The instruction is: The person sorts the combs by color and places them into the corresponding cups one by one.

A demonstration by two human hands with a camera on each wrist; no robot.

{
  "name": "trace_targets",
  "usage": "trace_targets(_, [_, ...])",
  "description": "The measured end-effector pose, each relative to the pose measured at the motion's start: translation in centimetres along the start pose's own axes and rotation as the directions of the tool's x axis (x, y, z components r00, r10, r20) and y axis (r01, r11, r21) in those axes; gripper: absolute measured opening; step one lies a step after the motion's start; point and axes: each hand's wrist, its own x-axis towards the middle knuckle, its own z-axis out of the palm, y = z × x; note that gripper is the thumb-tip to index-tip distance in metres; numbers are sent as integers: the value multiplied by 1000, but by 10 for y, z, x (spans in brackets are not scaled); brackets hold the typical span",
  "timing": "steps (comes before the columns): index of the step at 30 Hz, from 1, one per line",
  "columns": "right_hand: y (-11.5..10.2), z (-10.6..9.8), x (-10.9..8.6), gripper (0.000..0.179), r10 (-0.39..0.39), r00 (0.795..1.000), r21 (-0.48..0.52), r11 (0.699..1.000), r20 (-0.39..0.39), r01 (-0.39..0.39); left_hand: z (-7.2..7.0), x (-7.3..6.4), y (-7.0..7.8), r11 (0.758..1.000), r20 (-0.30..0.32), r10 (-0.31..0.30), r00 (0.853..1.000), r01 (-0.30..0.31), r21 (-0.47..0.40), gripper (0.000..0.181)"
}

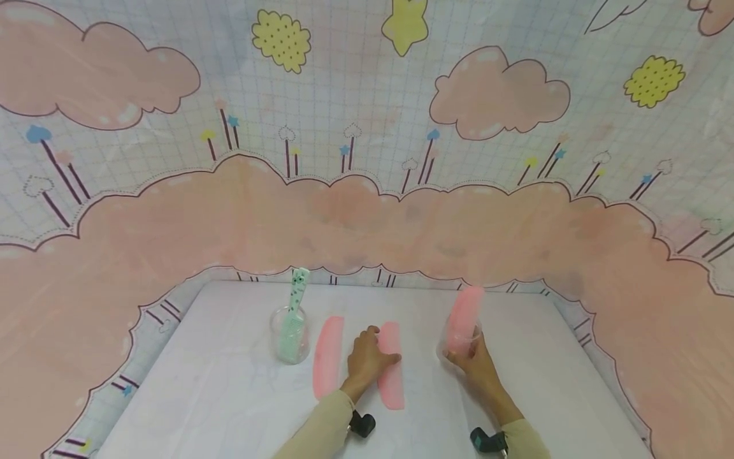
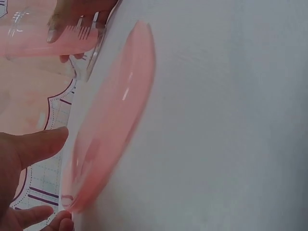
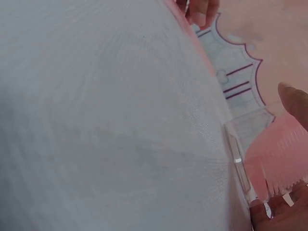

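Observation:
My left hand (image 1: 366, 358) reaches over a pink comb (image 1: 391, 390) that lies on the table, thumb and fingers spread apart. In the left wrist view its fingertips (image 2: 65, 222) are right at one end of this comb. A second pink comb (image 1: 328, 360) lies to the left of that hand. Over on the right, my right hand (image 1: 479, 364) grips a clear plastic cup (image 1: 442, 347) around its side. Another pink comb (image 1: 467, 309) stands tilted inside this cup, its upper part above the rim. The right wrist view shows comb teeth (image 3: 284, 166) through the clear wall.
At the left a second clear cup (image 1: 274, 338) holds a mint-green comb with a dark-spotted handle (image 1: 298, 290). A white cloth covers the table (image 1: 218, 395). Behind its far edge hangs a patterned backdrop (image 1: 367, 223) with clouds.

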Motion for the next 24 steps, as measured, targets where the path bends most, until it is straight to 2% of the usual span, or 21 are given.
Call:
trace_targets(7, [-1,-1,2,98,-9,1000,2,1000,9,9,9,0,3,995,-21,36,999,-34,90,78])
trace_targets(10, [-2,-1,4,98,-8,1000,11,1000,13,7,10,1,5,994,-32,53,998,-49,101,79])
trace_targets(16, [0,-1,5,98,-2,1000,-5,1000,15,2,7,2,6,991,-18,52,998,-50,126,70])
trace_targets(20, [3,-1,2,96,1,1000,-25,1000,10,-1,7,1,4,994,23,38,999,-40,104,63])
trace_targets(24, [4,0,1,95,-6,1000,-22,1000,5,6,7,2,1,998,26,14,1000,-15,58,58])
